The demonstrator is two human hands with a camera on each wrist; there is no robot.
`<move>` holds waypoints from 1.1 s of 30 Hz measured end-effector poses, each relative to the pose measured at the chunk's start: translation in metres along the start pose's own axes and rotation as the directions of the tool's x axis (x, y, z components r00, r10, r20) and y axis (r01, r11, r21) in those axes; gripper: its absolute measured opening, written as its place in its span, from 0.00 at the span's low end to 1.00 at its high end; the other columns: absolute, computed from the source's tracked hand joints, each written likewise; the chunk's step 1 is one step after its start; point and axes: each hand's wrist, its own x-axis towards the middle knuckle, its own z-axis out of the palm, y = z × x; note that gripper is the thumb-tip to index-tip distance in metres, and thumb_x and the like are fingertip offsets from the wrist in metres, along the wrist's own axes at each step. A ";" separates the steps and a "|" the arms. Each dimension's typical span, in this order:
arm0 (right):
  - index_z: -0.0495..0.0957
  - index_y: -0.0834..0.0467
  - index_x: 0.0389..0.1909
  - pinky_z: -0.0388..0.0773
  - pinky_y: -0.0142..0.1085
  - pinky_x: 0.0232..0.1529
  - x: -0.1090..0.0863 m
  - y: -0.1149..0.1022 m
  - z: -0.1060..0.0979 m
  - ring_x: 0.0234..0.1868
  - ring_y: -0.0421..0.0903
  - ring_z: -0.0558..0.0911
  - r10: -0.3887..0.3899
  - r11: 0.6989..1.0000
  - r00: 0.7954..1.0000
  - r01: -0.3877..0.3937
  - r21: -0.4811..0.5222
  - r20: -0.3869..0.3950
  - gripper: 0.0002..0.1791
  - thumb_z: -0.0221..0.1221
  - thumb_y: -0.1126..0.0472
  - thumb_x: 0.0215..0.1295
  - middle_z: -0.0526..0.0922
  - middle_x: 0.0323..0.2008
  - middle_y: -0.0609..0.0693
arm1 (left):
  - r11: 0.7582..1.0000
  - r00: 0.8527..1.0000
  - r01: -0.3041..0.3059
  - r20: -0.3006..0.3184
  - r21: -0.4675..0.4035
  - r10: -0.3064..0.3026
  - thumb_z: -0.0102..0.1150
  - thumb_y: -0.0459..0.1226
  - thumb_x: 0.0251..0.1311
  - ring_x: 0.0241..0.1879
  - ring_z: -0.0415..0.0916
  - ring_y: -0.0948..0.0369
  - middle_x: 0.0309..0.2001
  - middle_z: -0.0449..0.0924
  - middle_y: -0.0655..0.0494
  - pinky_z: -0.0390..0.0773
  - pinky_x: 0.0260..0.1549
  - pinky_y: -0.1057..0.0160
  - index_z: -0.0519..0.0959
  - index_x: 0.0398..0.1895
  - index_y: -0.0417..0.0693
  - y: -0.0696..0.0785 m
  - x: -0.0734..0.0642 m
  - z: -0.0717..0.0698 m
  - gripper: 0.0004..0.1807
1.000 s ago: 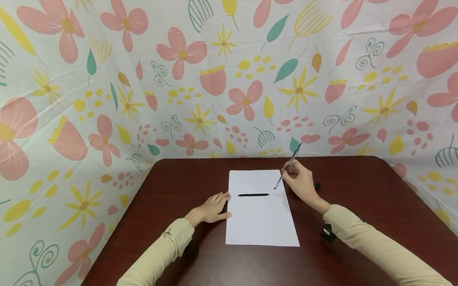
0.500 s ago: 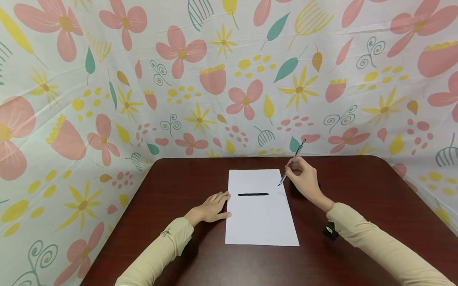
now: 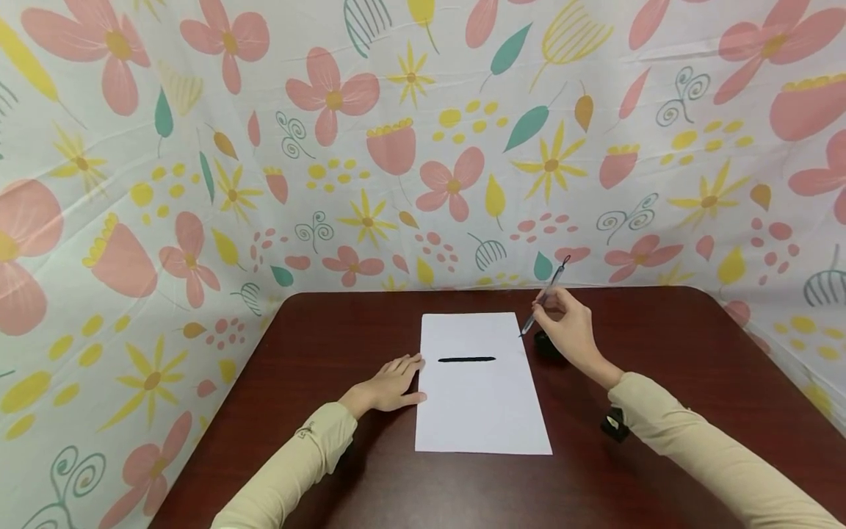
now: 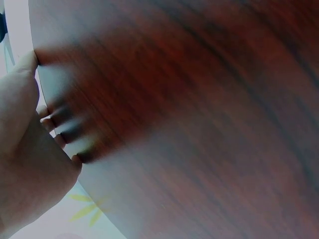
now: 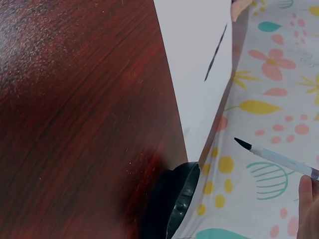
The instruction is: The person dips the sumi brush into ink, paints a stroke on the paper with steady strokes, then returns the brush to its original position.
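A sheet of white paper (image 3: 482, 411) lies on the table, with one thick black horizontal stroke (image 3: 466, 359) across its upper half. My left hand (image 3: 388, 387) rests at the paper's left edge, fingers extended and spread, fingertips on the margin. Above the paper's upper right edge, my right hand (image 3: 571, 332) pinches a slim writing brush (image 3: 557, 276) between thumb and fingers. The brush is tilted, its loop end up. Its pointed black bristles (image 5: 242, 144) show in the right wrist view, apart from the paper there. A black, shallow dish (image 3: 547, 348) stands partly hidden under the right hand.
The dark reddish-brown table (image 3: 344, 330) has rounded far corners. A flower-printed cloth (image 3: 456, 242) hangs behind it and on the left. In the right wrist view, the dish's raised rim (image 5: 187, 196) stands near the paper's corner.
My right hand has moved right and slightly away with the brush, from over the paper to its right edge, uncovering part of the black dish. The left hand stays in place.
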 end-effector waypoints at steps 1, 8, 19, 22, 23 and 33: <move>0.76 0.70 0.37 0.76 0.17 0.37 0.000 0.000 0.000 0.36 0.48 0.85 -0.002 1.000 1.000 0.002 -0.002 0.000 0.06 0.59 0.76 0.58 0.83 0.34 0.63 | 1.000 1.000 -0.001 0.001 -0.001 0.001 0.41 0.54 0.72 0.76 0.41 0.43 0.77 0.42 0.42 0.48 0.71 0.41 0.47 0.76 0.38 0.001 -0.001 -0.001 0.40; 0.76 0.70 0.35 0.77 0.18 0.36 0.000 0.000 -0.003 0.36 0.47 0.85 -0.007 1.000 1.000 0.007 0.004 -0.004 0.05 0.59 0.76 0.58 0.83 0.35 0.63 | 1.000 1.000 0.000 0.005 0.001 0.000 0.43 0.51 0.73 0.76 0.43 0.42 0.77 0.44 0.40 0.49 0.71 0.41 0.48 0.75 0.37 0.006 -0.002 -0.003 0.38; 0.76 0.70 0.33 0.78 0.19 0.36 -0.004 0.006 -0.011 0.36 0.43 0.84 -0.044 0.999 0.999 0.044 0.019 0.016 0.02 0.59 0.76 0.59 0.83 0.35 0.62 | 1.000 1.000 0.024 0.001 0.008 -0.024 0.40 0.57 0.72 0.77 0.41 0.47 0.78 0.41 0.47 0.47 0.73 0.45 0.46 0.77 0.43 -0.002 0.002 0.004 0.41; 0.77 0.70 0.34 0.78 0.19 0.37 -0.005 0.007 -0.013 0.37 0.33 0.83 -0.051 0.998 0.998 0.051 0.023 0.028 0.03 0.59 0.76 0.59 0.82 0.35 0.62 | 1.000 1.000 0.021 0.000 0.009 -0.021 0.39 0.57 0.72 0.77 0.41 0.46 0.78 0.41 0.46 0.47 0.73 0.45 0.46 0.77 0.43 -0.003 0.002 0.004 0.40; 0.77 0.70 0.34 0.78 0.19 0.37 -0.006 0.007 -0.014 0.37 0.31 0.82 -0.058 0.998 0.998 0.057 0.021 0.031 0.03 0.59 0.77 0.59 0.82 0.35 0.62 | 1.000 1.000 0.019 0.002 0.010 -0.019 0.39 0.56 0.72 0.77 0.40 0.46 0.78 0.41 0.46 0.47 0.73 0.44 0.45 0.77 0.42 -0.003 0.002 0.004 0.40; 0.78 0.67 0.37 0.76 0.17 0.41 -0.010 0.047 -0.011 0.37 0.41 0.83 -0.152 0.988 0.986 0.153 -0.005 0.065 0.09 0.61 0.79 0.56 0.82 0.35 0.56 | 1.000 1.000 0.011 -0.011 0.011 -0.011 0.40 0.55 0.73 0.77 0.40 0.45 0.78 0.41 0.45 0.46 0.73 0.45 0.45 0.77 0.41 -0.003 0.002 0.005 0.40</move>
